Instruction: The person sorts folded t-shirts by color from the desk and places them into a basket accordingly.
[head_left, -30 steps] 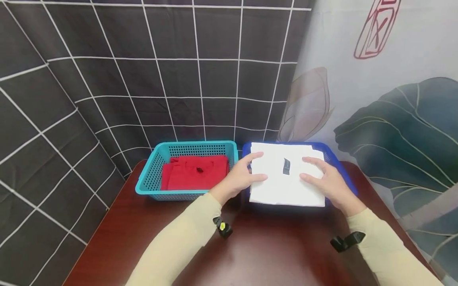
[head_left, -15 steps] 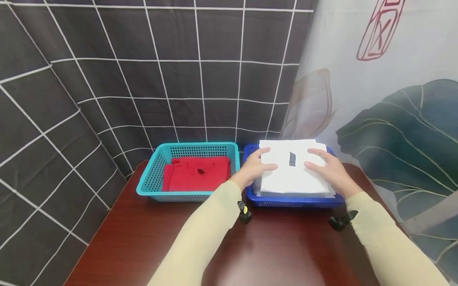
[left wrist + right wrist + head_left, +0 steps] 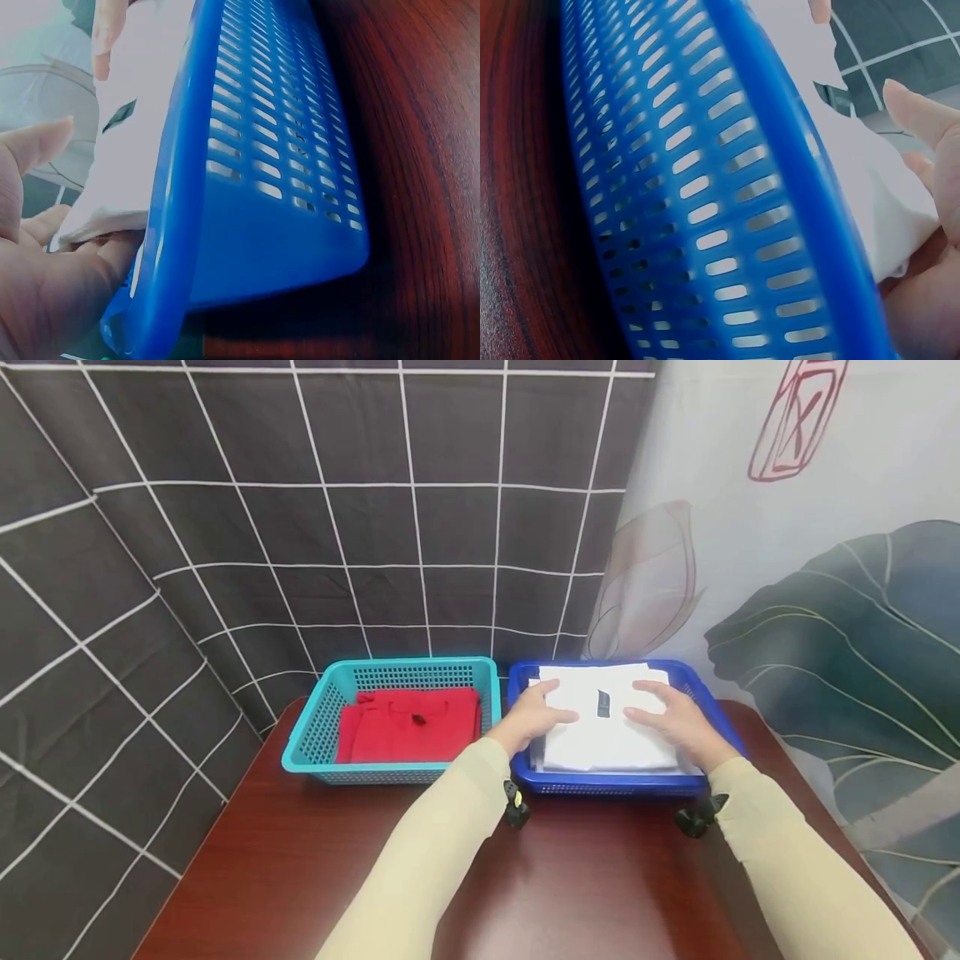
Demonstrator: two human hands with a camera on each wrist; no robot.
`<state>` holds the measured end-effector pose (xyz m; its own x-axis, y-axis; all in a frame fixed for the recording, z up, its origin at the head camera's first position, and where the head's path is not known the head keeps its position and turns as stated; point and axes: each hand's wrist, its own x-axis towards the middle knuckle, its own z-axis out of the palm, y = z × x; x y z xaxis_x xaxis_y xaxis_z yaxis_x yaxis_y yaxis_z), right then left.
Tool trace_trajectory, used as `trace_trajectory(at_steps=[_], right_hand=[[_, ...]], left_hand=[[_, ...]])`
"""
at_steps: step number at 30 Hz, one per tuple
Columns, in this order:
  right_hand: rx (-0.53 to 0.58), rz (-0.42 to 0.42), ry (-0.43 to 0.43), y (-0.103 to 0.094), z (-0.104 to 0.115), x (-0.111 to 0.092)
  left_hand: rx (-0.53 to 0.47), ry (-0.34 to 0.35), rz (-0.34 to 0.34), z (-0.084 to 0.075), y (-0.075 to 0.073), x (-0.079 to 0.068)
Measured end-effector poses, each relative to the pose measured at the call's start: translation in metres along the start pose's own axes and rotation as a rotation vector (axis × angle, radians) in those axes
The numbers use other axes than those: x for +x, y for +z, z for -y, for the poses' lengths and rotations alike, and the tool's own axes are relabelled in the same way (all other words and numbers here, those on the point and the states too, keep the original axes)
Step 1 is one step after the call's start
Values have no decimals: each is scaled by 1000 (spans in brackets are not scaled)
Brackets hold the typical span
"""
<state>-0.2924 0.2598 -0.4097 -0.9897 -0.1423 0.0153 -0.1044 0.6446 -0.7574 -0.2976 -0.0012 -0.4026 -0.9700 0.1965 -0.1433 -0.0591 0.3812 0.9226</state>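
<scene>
A folded white garment (image 3: pixel 600 745) with a small dark patch (image 3: pixel 603 703) lies level at the top of the blue basket (image 3: pixel 615 785), over more white cloth. My left hand (image 3: pixel 534 717) holds its left side. In the left wrist view, the fingers (image 3: pixel 90 259) of that hand reach under the fold while the thumb stands raised above. On the opposite side my right hand (image 3: pixel 678 720) holds the garment likewise, its fingers partly hidden under the cloth in the right wrist view and its thumb (image 3: pixel 915 109) lifted off it.
Left of the blue basket stands a teal basket (image 3: pixel 390 770) with folded red garments (image 3: pixel 416 735) inside. Both baskets sit at the back of a dark red wooden table (image 3: pixel 570 877). Behind them hang a dark gridded cloth (image 3: pixel 360 518) and a pale printed curtain (image 3: pixel 750 543).
The white garment has moved back and down from over the blue basket's front rim to inside it, both hands going with it. The front rim now shows.
</scene>
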Motion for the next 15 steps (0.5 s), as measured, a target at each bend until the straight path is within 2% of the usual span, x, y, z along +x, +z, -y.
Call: trace_trajectory(at_steps=[5,8,12,15], right_hand=[[-61,11,-28,4,0,0],[-124,-14,-20,2,3,-4],[-202,-58,-23,-4,6,-14],[-236,-91,-62,-10,7,-25]], left_hand=[[96,-1,-30,2,-6,-4],[134,21,-49,1,-13,-8],[150,78,-52,2,-29,-20],[148,126,-23,3,-45,-33]])
